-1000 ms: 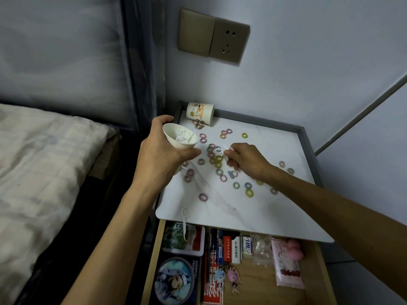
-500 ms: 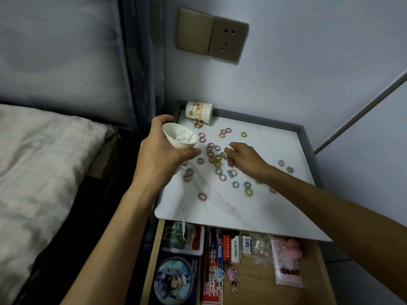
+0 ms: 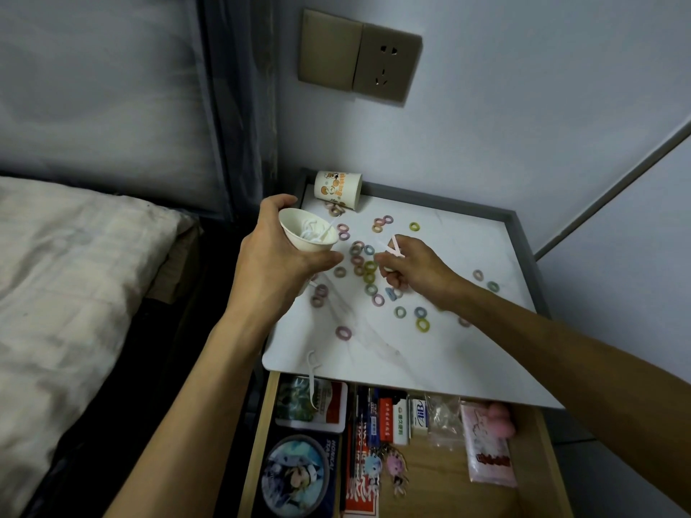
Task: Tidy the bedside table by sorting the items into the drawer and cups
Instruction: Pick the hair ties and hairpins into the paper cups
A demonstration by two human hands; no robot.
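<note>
Two hands are working over a tabletop (image 3: 448, 353) scattered with hair ties (image 3: 368, 267).
The left hand (image 3: 276, 263) is holding a white cup (image 3: 304, 243) of floss picks (image 3: 312, 233) in a closed grip at the tabletop's 10 o'clock edge. A loose pick (image 3: 312, 372) is overhanging the open drawer (image 3: 448, 480) at 7 o'clock. A printed cup (image 3: 338, 188) is lying sideways at 11 o'clock. At the white cup's 3 o'clock, the right hand (image 3: 415, 271) is pinching more picks (image 3: 394, 249) in a narrow grip.

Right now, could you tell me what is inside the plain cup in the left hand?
The plain cup, gripped by the left hand, holds a heap of white floss picks, one handle leaning on the rim. How many, and anything beneath them, is covered.
</note>
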